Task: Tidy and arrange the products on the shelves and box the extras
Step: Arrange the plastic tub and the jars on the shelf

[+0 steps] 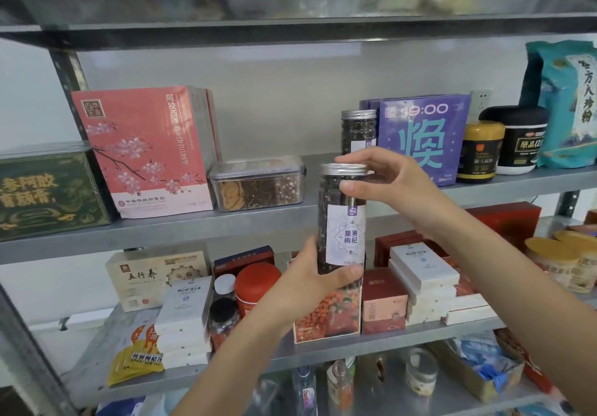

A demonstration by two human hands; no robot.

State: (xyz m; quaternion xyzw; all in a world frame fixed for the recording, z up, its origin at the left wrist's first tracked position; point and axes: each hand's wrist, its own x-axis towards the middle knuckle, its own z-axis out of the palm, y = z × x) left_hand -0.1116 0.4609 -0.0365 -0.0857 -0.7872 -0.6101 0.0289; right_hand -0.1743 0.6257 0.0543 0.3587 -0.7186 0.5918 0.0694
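1. The tall jar (pixel 341 221) is upright in the air, in front of the middle shelf (pixel 161 231).
2. The left hand (pixel 318 281) grips its bottom.
3. The right hand (pixel 376 178) holds its silver lid (pixel 343 169), with the fingers curled round.
4. A second jar (pixel 358 131) stands behind on that shelf, beside a purple box (pixel 423 137).

Bare hands (pixel 310 281) (pixel 387 186), forearms (pixel 484 254) seemingly bare too

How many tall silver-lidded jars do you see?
2. First jar gripped by left hand and right hand; second jar on the shelf beside the purple box. More may be hidden.
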